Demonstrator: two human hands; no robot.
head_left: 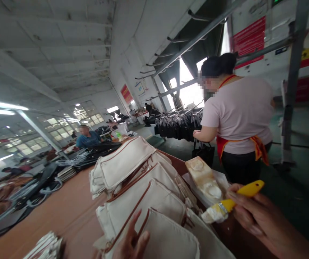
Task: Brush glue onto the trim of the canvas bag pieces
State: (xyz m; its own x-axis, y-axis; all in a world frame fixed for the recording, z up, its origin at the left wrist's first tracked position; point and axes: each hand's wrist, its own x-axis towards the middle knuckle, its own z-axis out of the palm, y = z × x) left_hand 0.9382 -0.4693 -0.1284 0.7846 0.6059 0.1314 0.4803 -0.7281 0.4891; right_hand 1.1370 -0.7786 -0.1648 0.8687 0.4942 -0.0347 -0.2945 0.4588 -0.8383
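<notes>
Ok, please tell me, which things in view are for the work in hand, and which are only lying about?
For the work, it seems:
yellow brush, in the right hand
smeared container, beside the bags
cream bags, by the left hand

Only lying about, it seems:
dark straps
green bottle
stack of pale pieces

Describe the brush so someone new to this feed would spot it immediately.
Start at the brown table and find the overlapping cream bags with brown edging. Just right of them, the right hand holds the brush. Its bright yellow handle and white-coated bristles set it apart from the stained, pale block beside it.
</notes>
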